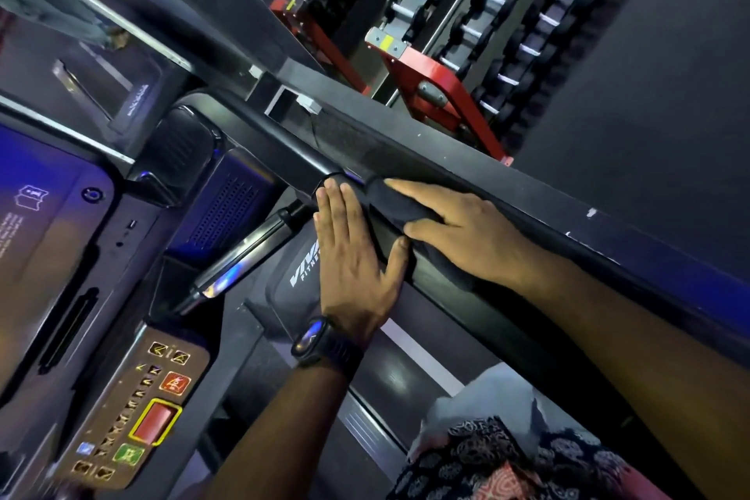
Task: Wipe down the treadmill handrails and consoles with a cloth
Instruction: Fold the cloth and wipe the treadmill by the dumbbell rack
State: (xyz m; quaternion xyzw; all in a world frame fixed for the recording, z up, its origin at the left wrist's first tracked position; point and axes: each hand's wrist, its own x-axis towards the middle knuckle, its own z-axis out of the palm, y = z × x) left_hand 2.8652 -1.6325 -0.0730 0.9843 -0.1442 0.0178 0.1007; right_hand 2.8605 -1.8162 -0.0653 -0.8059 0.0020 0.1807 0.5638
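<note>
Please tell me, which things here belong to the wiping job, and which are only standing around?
For the job:
- cloth, held on the handrail by the right hand
- left hand, flat on the handrail
- console

Not for the job:
- dumbbell rack
- red frame
- wristwatch

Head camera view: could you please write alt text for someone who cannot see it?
A person's right hand holds a dark cloth against a treadmill handrail, while the left hand, wearing a watch, lies flat beside it. A console with a red button is lower left, dumbbell racks behind.
</note>
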